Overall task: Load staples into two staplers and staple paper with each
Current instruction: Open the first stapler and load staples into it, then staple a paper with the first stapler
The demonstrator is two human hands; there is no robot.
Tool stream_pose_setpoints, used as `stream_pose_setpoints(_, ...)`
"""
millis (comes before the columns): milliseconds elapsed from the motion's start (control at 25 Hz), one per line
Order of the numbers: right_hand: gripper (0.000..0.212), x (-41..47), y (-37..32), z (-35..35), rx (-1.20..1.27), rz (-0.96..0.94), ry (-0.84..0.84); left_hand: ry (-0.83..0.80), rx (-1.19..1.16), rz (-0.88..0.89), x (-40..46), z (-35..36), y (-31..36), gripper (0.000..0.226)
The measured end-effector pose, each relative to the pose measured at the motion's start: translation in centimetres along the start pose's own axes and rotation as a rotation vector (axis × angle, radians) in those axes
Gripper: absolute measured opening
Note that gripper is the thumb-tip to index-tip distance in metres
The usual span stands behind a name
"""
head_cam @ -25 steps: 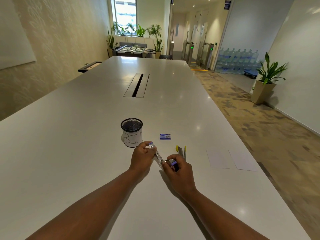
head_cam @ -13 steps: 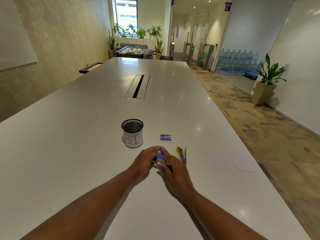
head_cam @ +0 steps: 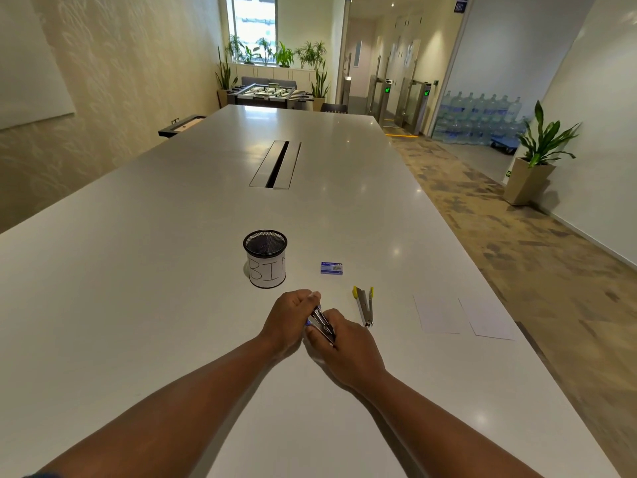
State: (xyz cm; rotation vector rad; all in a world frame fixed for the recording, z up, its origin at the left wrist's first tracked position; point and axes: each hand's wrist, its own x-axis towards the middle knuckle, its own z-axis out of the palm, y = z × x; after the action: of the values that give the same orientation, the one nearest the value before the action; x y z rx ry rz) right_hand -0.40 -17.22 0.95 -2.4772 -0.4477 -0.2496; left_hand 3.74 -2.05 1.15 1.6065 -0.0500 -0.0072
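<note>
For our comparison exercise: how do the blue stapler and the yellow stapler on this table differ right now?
The blue stapler is gripped by both the left hand and the right hand; the yellow stapler lies untouched on the table. The blue one is nearly closed; the yellow one lies splayed open. Both are slim metal staplers with coloured trim.

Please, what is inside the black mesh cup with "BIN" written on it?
Inside the mesh cup only dark mesh wall shows near the rim. Its bottom is hidden by the front wall and paper label, so contents cannot be told.

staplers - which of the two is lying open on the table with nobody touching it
The yellow-tipped stapler, lying opened out to the right of the hands. The other, blue stapler, is gripped between the left hand and right hand.
</note>
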Motion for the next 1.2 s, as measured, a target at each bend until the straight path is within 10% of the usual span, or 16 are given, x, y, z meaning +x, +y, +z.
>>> stream_pose_setpoints(600, 0.041, -0.2, -0.2, 0.4, -0.144, -0.078, 0.005, 0.094, 0.472, 0.133, 0.1, 0.4, 0.2, 0.047)
stream_pose_setpoints(1200, 0.034, -0.8, -0.6, -0.2, -0.078, -0.003, 0.12, 0.072, 0.129, 0.1, -1.5, 1.0, 1.2, 0.04)
